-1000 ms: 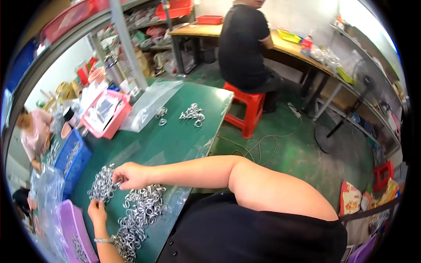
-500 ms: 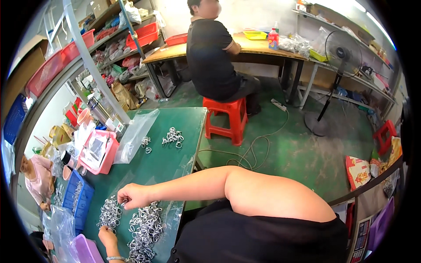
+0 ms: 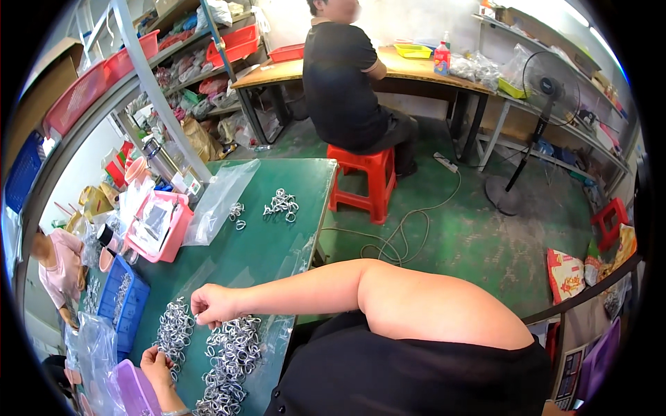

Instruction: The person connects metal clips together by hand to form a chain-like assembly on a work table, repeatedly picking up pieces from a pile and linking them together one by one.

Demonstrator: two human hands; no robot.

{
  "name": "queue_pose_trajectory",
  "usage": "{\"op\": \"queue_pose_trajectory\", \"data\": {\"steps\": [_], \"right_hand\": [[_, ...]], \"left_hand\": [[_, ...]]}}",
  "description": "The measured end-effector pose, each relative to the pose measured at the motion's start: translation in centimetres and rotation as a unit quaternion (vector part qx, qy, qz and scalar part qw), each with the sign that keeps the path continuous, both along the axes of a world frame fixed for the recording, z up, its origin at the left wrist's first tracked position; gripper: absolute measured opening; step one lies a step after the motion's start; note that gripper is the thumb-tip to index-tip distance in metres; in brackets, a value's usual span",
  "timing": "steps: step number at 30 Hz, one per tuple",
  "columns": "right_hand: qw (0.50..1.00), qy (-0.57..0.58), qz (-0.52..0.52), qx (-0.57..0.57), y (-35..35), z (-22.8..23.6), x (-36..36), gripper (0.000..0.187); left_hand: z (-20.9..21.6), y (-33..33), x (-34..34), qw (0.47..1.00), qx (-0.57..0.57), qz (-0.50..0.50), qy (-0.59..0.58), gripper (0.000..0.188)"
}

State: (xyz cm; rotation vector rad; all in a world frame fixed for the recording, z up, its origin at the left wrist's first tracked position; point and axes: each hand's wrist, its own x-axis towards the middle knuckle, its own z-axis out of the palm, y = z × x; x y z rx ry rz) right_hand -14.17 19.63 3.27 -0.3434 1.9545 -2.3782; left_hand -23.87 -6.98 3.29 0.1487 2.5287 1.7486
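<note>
Shifted since half a second back: view tipped down a bit, right hand slid slightly toward the near pile, left hand barely moved. Far left: a seated person in pink (image 3: 59, 274) at the table end, beside a blue crate (image 3: 121, 308) holding more metal parts. Near lower edge: purple bin (image 3: 132, 392), clear plastic bags (image 3: 90, 347) next to it. Left hand (image 3: 157, 365) low on the green table (image 3: 270, 243), fingers curled and pinched at the bottom edge of the left ring pile (image 3: 173, 331); appears to grip a ring or two, exact hold too small to confirm. Right hand (image 3: 214, 305) between the two piles, fingers bunched tight, tips down touching rings at the top of the right ring pile (image 3: 232, 357); whether anything is actually pinched cannot be told. Both piles lying on clear plastic sheet. Further up the table: pink tray (image 3: 161, 227), clear bag (image 3: 222, 201), small cluster of rings (image 3: 281, 204). Right of table: red stool (image 3: 368, 177) with a person in black (image 3: 347, 83) seated at a wooden bench (image 3: 409, 69). Far right: standing fan (image 3: 538, 90).
</note>
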Motion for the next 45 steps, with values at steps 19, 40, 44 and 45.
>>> {"op": "queue_pose_trajectory", "data": {"steps": [19,40,44,45], "right_hand": [[0.986,0.009,0.121,-0.115,-3.6,2.9,3.8,0.027],[0.984,-0.015,0.168,-0.060,-6.1,1.6,4.7,0.026],[0.985,-0.020,0.162,-0.056,-5.9,1.5,4.7,0.025],[0.985,-0.020,0.163,-0.056,-5.8,1.4,4.7,0.025]], "left_hand": [[3.0,5.8,14.5,0.974,0.165,-0.082,0.133,0.017],[1.6,4.1,16.7,0.958,0.286,0.003,0.035,0.015],[1.5,4.0,16.7,0.938,0.346,0.011,-0.020,0.017],[1.4,4.0,16.7,0.932,0.362,0.016,-0.032,0.017]]}}
